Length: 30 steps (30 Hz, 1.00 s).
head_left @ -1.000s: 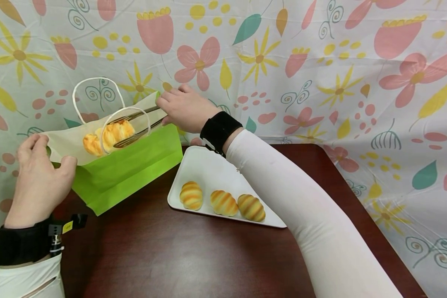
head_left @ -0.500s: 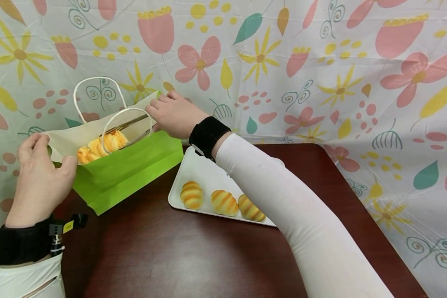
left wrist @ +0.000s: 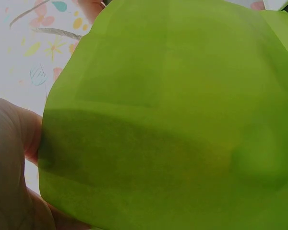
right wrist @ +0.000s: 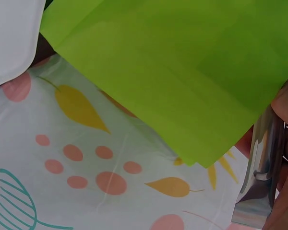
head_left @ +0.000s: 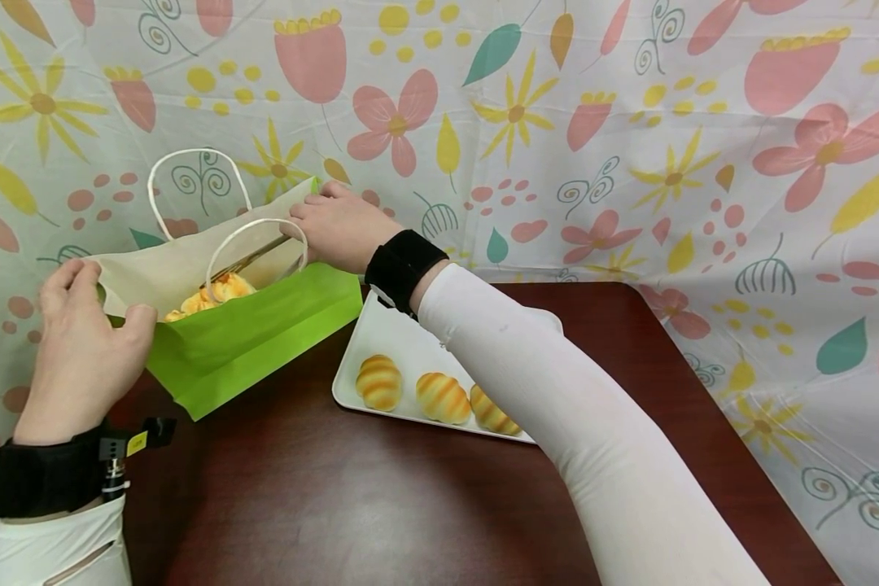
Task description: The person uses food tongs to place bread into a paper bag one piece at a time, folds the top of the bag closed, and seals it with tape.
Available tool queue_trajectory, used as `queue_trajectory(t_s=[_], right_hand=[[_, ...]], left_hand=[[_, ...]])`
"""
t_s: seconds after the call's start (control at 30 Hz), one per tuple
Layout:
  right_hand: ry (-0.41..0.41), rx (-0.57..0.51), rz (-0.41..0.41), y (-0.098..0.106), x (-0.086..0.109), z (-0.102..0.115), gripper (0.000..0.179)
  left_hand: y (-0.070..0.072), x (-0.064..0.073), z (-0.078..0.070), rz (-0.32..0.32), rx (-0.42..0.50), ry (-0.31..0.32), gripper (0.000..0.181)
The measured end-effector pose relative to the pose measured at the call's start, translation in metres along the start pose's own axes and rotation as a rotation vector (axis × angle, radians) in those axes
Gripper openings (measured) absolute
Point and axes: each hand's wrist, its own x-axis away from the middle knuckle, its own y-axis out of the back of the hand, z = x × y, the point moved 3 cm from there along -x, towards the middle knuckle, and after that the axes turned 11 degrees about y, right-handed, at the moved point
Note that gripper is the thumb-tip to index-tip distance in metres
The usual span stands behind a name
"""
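Observation:
A green paper bag (head_left: 264, 334) with a cream inside and white handles stands tilted on the table's left. My left hand (head_left: 91, 350) grips its left rim, and the left wrist view has fingers (left wrist: 31, 134) at the paper's edge. Over the right end of the opening, my right hand (head_left: 340, 228) holds metal tongs (head_left: 260, 254), whose tips reach down inside. The tongs' bright metal end (right wrist: 259, 182) shows in the right wrist view. Beside the tips lies a golden-yellow bread roll (head_left: 227, 289), partly hidden by the bag's front wall.
Right of the bag, a white tray (head_left: 403, 325) carries three striped rolls; the left roll (head_left: 378, 382) is whole in view, the right one (head_left: 492, 411) partly behind my sleeve. The dark wooden table (head_left: 322, 488) meets a flowered cloth (head_left: 483, 163) at the back.
My right hand has moved a little left and down with the tongs, and the golden roll has sunk deeper into the bag. My left hand keeps its hold on the rim.

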Motion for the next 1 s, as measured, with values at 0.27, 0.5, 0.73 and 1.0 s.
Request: queue_trajectory(t_s=[0.27, 0.5, 0.73, 1.0], right_hand=[[-0.004, -0.007, 0.024, -0.0034, -0.0015, -0.0030, 0.055], [0.004, -0.015, 0.019, -0.0040, -0.0010, -0.0013, 0.050], [0.024, -0.004, 0.019, -0.0006, 0.0006, 0.0025, 0.051], [0.023, -0.006, 0.024, 0.0013, -0.0026, 0.0068, 0.057]], left_hand=[[-0.0006, 0.0001, -0.0004, 0.003, -0.004, -0.005, 0.082], [-0.0004, 0.0008, -0.0006, -0.003, -0.008, -0.010, 0.082], [-0.0015, 0.0008, -0.0010, -0.009, -0.010, -0.004, 0.083], [-0.0025, 0.0006, -0.0003, -0.016, -0.012, -0.009, 0.082]])
